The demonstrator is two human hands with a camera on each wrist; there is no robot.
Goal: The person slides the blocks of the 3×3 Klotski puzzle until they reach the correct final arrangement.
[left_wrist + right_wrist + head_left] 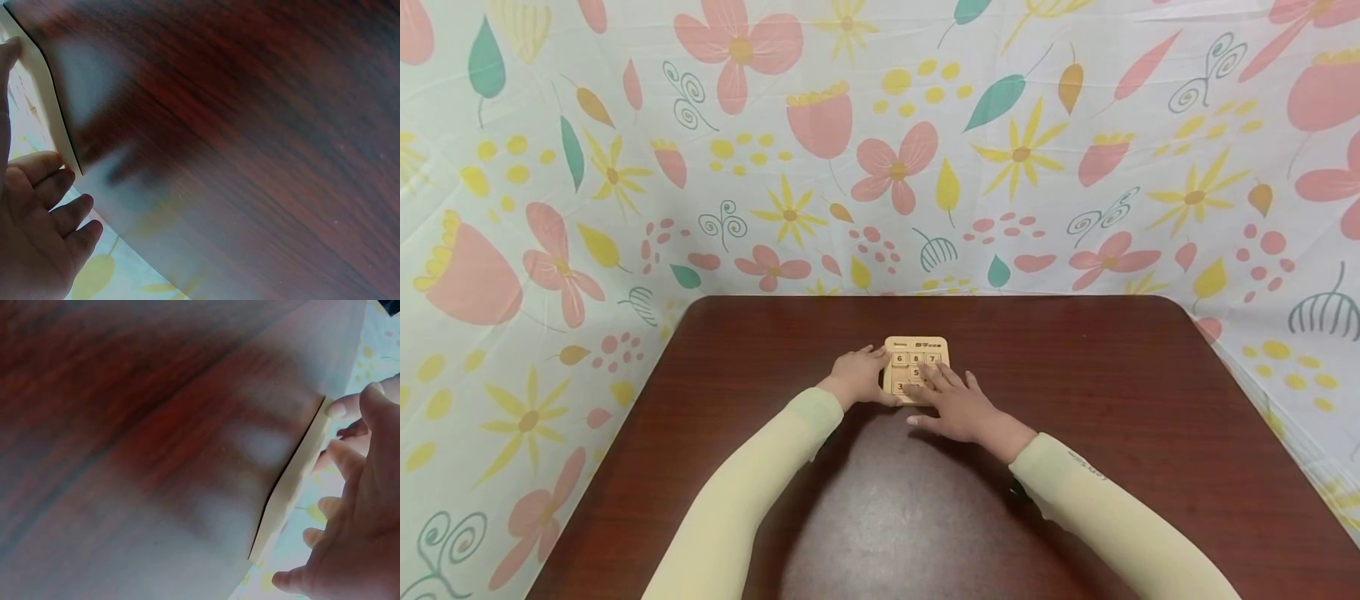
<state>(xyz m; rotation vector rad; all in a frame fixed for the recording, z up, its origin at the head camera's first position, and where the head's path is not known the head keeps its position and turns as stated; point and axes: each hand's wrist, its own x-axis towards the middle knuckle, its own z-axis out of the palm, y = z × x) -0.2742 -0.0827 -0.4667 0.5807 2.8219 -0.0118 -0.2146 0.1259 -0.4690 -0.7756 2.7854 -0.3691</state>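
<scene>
A small pale wooden number sliding puzzle (910, 344) lies flat on the table in the head view, with tiles 6, 8, 7, 5 and 3 showing. Bare wood shows to the left of the 5. My left hand (856, 377) holds the puzzle by its left side, thumb at the near corner and forefinger at the upper edge. Over its right part, my right hand (961, 408) reaches with outstretched fingers, fingertips on the tiles, hiding several of them. Both wrist views show the puzzle's side edge (53, 94) near the fingers.
The dark red-brown wooden table (1097, 367) has rounded far corners and a shiny patch near the front. A white cloth (895, 125) printed with flowers and leaves hangs behind it and along both sides. Pale yellow sleeves (737, 475) cover both forearms.
</scene>
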